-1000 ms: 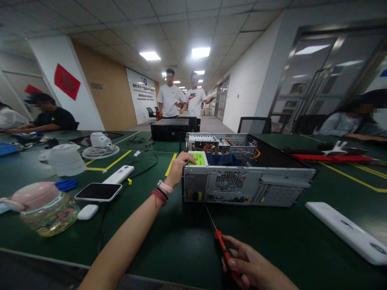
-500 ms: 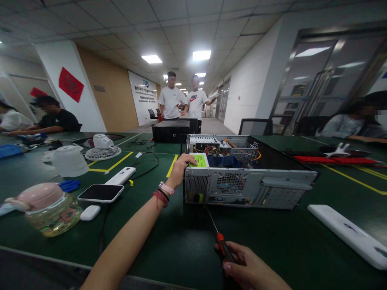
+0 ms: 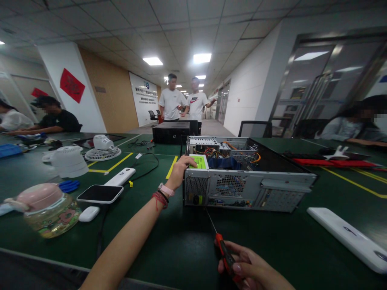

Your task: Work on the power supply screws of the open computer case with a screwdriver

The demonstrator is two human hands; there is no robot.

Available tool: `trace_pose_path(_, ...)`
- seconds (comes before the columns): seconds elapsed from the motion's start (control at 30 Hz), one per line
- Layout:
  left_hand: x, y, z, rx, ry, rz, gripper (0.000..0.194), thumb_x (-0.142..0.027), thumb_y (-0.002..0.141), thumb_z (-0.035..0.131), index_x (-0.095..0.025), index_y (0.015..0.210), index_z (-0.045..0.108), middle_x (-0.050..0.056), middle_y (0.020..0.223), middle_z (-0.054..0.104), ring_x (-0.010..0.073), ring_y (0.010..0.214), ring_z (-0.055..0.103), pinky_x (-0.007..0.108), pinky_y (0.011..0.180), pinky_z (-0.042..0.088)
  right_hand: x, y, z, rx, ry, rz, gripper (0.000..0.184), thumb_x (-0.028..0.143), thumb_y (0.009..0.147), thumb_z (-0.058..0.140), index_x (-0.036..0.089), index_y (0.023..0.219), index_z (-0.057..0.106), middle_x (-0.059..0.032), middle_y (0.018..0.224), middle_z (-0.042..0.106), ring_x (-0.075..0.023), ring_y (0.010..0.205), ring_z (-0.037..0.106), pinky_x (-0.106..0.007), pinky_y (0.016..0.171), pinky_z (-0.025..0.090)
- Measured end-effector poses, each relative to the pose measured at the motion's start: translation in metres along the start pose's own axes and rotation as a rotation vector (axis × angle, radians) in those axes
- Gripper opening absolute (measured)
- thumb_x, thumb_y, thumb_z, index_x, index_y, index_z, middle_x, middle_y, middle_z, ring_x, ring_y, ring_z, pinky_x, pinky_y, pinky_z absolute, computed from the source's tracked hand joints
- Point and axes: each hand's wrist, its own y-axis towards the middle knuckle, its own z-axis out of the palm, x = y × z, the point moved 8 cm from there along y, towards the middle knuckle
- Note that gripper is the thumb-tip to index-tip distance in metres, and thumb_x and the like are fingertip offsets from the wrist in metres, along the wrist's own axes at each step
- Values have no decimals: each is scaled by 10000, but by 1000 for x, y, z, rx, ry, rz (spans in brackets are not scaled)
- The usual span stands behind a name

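Note:
An open grey computer case [image 3: 242, 187] lies on its side on the green table [image 3: 181, 241], its rear panel facing me. My left hand [image 3: 180, 168] rests on the case's near left top corner, fingers curled over the power supply with its green label [image 3: 198, 161]. My right hand [image 3: 250, 270] is closed around a red-handled screwdriver [image 3: 225, 253]. The thin shaft points up and away, with its tip at the bottom of the rear panel. Coloured cables and a blue part fill the inside of the case.
To the left lie a phone [image 3: 99, 193], a white remote [image 3: 120, 176], a white mouse-like item [image 3: 88, 213], a pink-lidded jar [image 3: 45, 209] and small white fans [image 3: 101, 148]. A white panel [image 3: 347, 237] lies to the right. A black case [image 3: 171, 133] stands behind. People sit and stand around.
My right hand and the screwdriver shifted slightly; the view tilted a little. My left hand stays on the case.

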Motion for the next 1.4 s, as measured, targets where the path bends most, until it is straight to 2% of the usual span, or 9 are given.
trace_pose_path(0.13, -1, 0, 0, -4, -15, 1, 389, -156, 846, 276, -160, 759, 654, 79, 888, 666, 219, 1004, 569, 375, 964, 417, 0, 1, 1, 9, 40, -17, 756, 338, 616, 760, 131, 1270, 441, -130, 905, 741, -39, 415, 520, -151, 413, 357)
trace_pose_path(0.4, 1, -1, -1, -5, -32, 23, 383, -155, 846, 283, -154, 769, 659, 85, 894, 669, 229, 1010, 570, 390, 960, 425, 2, 0, 3, -5, 30, -13, 715, 377, 550, 830, 161, 1174, 556, -59, 808, 726, -12, 391, 468, -126, 380, 321)
trace_pose_path(0.73, -2, 0, -1, -6, -15, 18, 378, -144, 821, 282, -148, 747, 652, 89, 873, 668, 233, 1001, 572, 395, 957, 425, 4, -1, 4, -53, -107, -33, 681, 452, 535, 834, 181, 1107, 582, 0, 768, 667, 1, 402, 396, -124, 368, 288)
trace_pose_path(0.83, -2, 0, -1, -3, 1, 10, 385, -139, 826, 278, -147, 753, 656, 87, 878, 670, 226, 1003, 578, 389, 968, 429, 1, 6, 5, -16, -218, -74, 717, 498, 565, 805, 187, 1159, 550, 10, 777, 635, -43, 472, 469, -156, 400, 324)
trace_pose_path(0.9, -1, 0, -1, 0, 8, 5, 392, -140, 835, 272, -148, 766, 658, 85, 891, 671, 221, 1017, 575, 386, 978, 427, 0, 11, 6, -4, -310, -113, 750, 532, 562, 792, 177, 1174, 541, 3, 784, 619, -100, 590, 555, -186, 467, 376)
trace_pose_path(1.03, 0, 0, 0, 1, 14, 12, 390, -141, 840, 276, -148, 773, 660, 85, 897, 670, 219, 1026, 572, 388, 987, 425, -2, 18, 2, -55, -417, -139, 765, 614, 482, 787, 150, 1057, 591, -14, 811, 607, -133, 671, 572, -224, 562, 413)
trace_pose_path(1.13, 1, 0, 0, 7, 17, 19, 387, -135, 838, 278, -148, 772, 660, 86, 898, 672, 221, 1024, 574, 393, 985, 425, -3, 21, 2, -55, -425, -145, 703, 624, 493, 779, 151, 976, 585, -23, 829, 610, -114, 640, 554, -212, 527, 404)
trace_pose_path(1.3, 0, 0, 0, 5, 7, 28, 396, -134, 839, 269, -149, 774, 659, 86, 902, 672, 223, 1021, 574, 395, 978, 426, -11, 20, 5, -3, -401, -59, 680, 601, 601, 736, 181, 1060, 462, 17, 723, 632, -34, 398, 431, -165, 366, 304)
trace_pose_path(1.4, 0, 0, 0, 3, -1, 30, 394, -136, 834, 270, -147, 763, 657, 86, 891, 672, 227, 1015, 574, 403, 978, 418, -10, 18, 6, -4, -397, -56, 725, 585, 605, 739, 170, 1112, 429, 19, 677, 642, -38, 381, 440, -161, 357, 305)
